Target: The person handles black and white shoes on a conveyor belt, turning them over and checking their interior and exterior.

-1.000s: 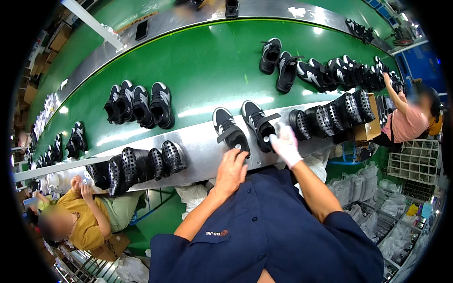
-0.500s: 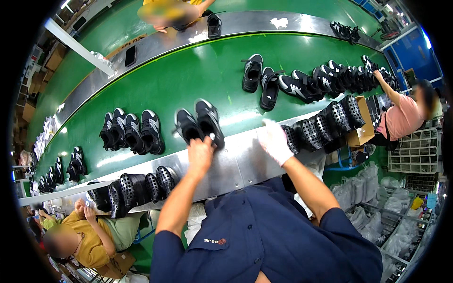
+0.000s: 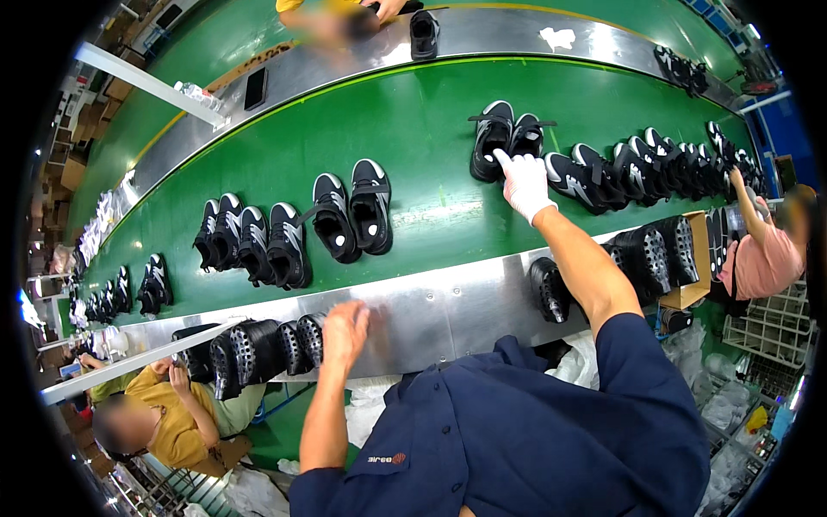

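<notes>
Black sneakers [image 3: 493,129] meet my right fingers [image 3: 506,161], grip unclear; my left fingers [image 3: 351,319] hang open above the bench [image 3: 405,314], wide green surface [image 3: 444,228] beyond its edge

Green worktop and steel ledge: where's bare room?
Green worktop: bare between the middle sneakers and the gloved right hand. Steel ledge: bare from the left hand to the right-side black forms. Crowded: the right sneaker row.

Black-and-grey shoes [image 3: 371,203] on green surface [image 3: 431,146]
</notes>
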Demonstrator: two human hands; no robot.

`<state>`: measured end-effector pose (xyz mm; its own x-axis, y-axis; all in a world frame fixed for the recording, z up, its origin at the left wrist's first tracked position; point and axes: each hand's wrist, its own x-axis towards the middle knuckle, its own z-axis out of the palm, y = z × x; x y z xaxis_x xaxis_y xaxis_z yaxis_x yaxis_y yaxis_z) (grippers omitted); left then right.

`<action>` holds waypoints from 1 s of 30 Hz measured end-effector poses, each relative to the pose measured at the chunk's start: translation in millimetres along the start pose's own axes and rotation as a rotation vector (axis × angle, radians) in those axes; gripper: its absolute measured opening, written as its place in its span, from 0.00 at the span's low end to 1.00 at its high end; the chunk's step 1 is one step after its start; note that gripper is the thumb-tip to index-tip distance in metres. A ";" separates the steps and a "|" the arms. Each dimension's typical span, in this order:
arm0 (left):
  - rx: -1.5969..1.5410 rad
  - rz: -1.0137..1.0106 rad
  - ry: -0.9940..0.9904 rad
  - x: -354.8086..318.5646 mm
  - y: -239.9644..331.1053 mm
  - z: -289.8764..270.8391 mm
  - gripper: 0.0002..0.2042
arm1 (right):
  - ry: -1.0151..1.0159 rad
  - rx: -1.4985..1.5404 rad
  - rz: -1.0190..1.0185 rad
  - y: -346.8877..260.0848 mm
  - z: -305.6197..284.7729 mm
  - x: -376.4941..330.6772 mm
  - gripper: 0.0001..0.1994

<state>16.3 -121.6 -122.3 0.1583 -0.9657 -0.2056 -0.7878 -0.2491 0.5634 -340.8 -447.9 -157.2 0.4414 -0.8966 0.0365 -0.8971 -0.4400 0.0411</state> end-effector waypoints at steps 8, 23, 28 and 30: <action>-0.143 0.115 -0.002 -8.6 81.1 14.3 0.12 | -0.195 0.060 -0.071 -55.1 -49.4 -1.4 0.15; -0.196 0.188 -0.132 -13.6 91.6 37.4 0.24 | 0.010 0.547 -0.225 -161.8 -104.2 -254.6 0.13; -0.040 0.019 -0.163 -35.6 89.7 -2.2 0.14 | 0.371 0.396 0.480 -31.4 -160.3 -309.6 0.20; -0.137 -0.006 -0.236 -34.4 102.1 -11.6 0.12 | 0.398 0.212 0.705 30.2 -132.2 -333.4 0.23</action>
<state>-62.7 -114.6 -48.4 0.0073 -0.9245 -0.3811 -0.6970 -0.2780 0.6610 -512.3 -155.5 -36.1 -0.2861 -0.8980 0.3344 -0.9330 0.1815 -0.3109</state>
